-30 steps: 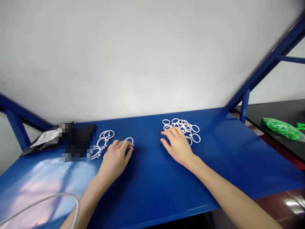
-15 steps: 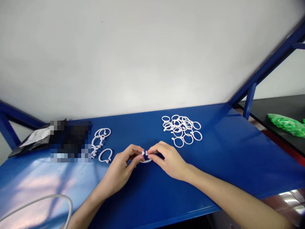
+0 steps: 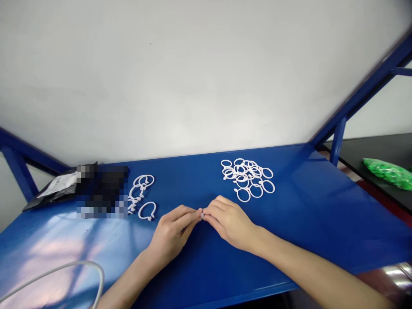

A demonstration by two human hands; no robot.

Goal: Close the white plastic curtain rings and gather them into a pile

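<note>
1. Centre of the table [image 3: 189, 176], toward the near side: left hand [image 3: 171, 231] and right hand [image 3: 233, 221] meet fingertip to fingertip, backs of both mostly facing up.
2. Left hand: closed in a pinch, thumb and fingers pressed on a white ring [image 3: 202, 214]. Right hand: likewise pinching it from the right.
3. Ring position: between the two sets of fingertips. Only a small pale part shows; fingers hide the rest. Cannot tell whether its ends are joined.
4. Left of the left hand, just beside it: one loose ring [image 3: 149, 218], lying on the table, small knobs at its near side. Not touched by either hand.
5. Farther left and farther back: a cluster [image 3: 140, 187] of white rings, some overlapping, strung out from far to near.
6. Far side, right of centre: a pile [image 3: 247, 176] of white rings, many overlapping, a few at its right and near edges. Right hand is near it but apart.
7. Far left: a black bag [image 3: 61, 184] with a pale label; beside it on the right, a dark item [image 3: 109, 184], pixelated, details unreadable.
8. Near left corner: a pale cord [image 3: 79, 262], curving beside the left forearm.
9. Beyond the right edge: a clear pack [image 3: 388, 172] of green pieces on a black surface [image 3: 347, 150].
</note>
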